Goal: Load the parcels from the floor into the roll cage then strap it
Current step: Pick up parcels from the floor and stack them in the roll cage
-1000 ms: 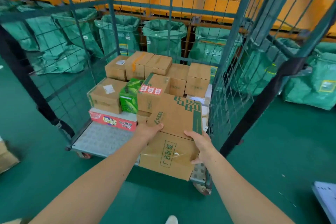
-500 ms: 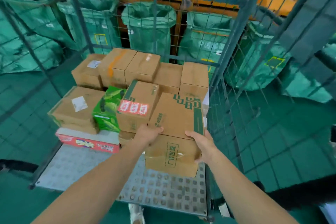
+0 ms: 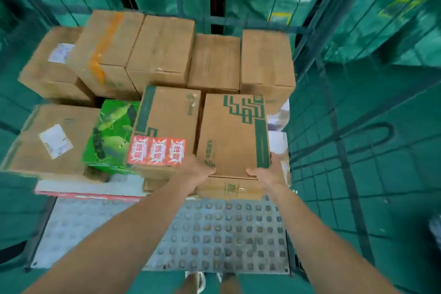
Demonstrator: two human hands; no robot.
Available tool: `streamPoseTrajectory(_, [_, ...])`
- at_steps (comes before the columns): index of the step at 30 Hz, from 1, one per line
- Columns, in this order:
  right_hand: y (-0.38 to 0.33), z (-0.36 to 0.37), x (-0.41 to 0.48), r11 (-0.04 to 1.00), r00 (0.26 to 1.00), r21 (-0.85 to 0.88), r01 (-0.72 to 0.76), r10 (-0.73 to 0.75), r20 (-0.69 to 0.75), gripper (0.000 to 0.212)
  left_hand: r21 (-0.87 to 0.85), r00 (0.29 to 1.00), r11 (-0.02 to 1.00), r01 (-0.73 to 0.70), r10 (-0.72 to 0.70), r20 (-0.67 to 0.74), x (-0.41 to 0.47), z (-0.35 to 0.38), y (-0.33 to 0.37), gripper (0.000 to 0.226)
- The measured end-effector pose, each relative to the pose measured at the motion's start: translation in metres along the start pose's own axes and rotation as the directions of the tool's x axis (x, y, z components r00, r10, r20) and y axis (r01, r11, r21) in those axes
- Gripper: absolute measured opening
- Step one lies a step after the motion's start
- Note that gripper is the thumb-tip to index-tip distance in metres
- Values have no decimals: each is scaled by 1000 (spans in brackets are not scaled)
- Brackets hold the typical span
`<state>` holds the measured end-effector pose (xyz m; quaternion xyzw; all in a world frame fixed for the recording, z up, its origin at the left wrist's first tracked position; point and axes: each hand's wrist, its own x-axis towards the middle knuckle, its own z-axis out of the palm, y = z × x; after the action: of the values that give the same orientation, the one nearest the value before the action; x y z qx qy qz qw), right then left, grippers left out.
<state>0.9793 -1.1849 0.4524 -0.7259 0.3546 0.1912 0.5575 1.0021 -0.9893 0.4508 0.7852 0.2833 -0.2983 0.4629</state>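
Steel deck [image 3: 214,234] of the roll cage [image 3: 334,126], studded, is nearest, with shoe tips [image 3: 195,281] at its front edge. Both forearms reach over it.

Left hand [image 3: 195,172] grips the near-left corner of the parcel [image 3: 233,136], thumb on top, fingers down the side. Right hand [image 3: 269,174] grips the near-right corner the same way. The parcel is brown card with green print, inside the cage at front right of the stack, close to the right mesh wall. Can't tell if its base is resting or carried.

Touching its left side: stickered box [image 3: 167,126], three red labels on the near edge. Left of that, a green carton [image 3: 112,131], tilted, then a labelled box [image 3: 55,141] with a white slip on top. A flat red-edged box [image 3: 90,188] lies under those.

Back row: five brown boxes side by side, one with an orange stripe [image 3: 107,50], the leftmost lower and carrying a white label.

Beyond the rear mesh: green sacks [image 3: 358,19], blurred, markings unreadable. Green floor [image 3: 393,186] to the right of the cage.
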Motion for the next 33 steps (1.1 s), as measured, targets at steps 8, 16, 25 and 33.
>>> streamPoseTrajectory(8, [21,23,88,991,998,-121,-49,53,29,92,243,994,970,-23,49,-101,70,25,0,46])
streamPoseTrajectory(16, [23,19,101,969,999,-245,-6,17,44,89,828,923,525,-196,383,-24,71,30,19,93])
streamPoseTrajectory(25, [11,13,95,923,992,-382,-36,80,99,109,806,939,520,-283,321,123,71,25,33,76])
streamPoseTrajectory(33, [-11,-9,68,926,976,-376,-33,111,187,73,643,964,719,-265,222,148,39,27,45,61])
